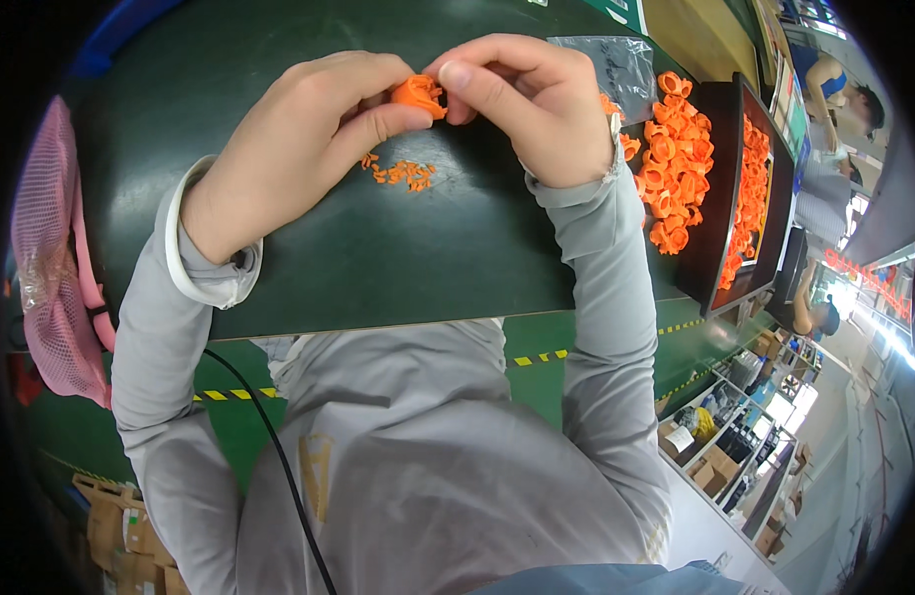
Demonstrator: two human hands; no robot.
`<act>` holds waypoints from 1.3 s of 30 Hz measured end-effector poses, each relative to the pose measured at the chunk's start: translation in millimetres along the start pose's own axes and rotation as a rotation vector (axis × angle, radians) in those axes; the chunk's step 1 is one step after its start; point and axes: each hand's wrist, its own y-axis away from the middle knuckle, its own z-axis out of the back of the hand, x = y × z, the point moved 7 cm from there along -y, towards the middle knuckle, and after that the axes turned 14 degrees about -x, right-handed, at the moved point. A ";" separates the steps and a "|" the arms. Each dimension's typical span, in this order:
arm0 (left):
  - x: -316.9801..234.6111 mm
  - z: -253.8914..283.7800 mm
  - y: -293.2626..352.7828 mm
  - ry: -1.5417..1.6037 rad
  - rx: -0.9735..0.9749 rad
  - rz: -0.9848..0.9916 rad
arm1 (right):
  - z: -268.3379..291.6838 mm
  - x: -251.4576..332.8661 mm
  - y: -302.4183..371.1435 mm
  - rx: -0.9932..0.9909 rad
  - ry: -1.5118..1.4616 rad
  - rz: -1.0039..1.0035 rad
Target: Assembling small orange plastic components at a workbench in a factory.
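Between the thumb and fingers of my left hand point(319, 129) is a small round orange plastic part point(418, 96), hollow with an uneven edge. My right hand point(527, 94) is at the part's right side, thumb and forefinger pinched close against its edge. Whether a tiny piece sits in that pinch is hidden. Below the hands, small orange scraps point(403, 176) lie scattered on the dark green tabletop point(408, 258). To the right of my right hand, a heap of similar orange parts point(671, 164) rests on the table.
A black tray point(720, 198) holding more orange parts stands at the right. Behind the heap lies a clear plastic bag point(616, 69). A pink mesh item point(51, 238) hangs by the left edge. Other people point(824, 89) and shelves with boxes point(725, 446) appear farther right.
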 end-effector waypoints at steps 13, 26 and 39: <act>11.8 4.3 1.1 0.531 -0.060 0.240 | -4.3 23.3 5.6 0.032 0.325 0.402; 15.9 0.6 5.8 0.389 -0.032 0.323 | -10.2 24.0 8.8 0.028 0.416 0.563; 0.3 -2.2 3.6 0.039 -0.004 0.125 | -30.6 41.1 24.4 0.020 0.825 1.028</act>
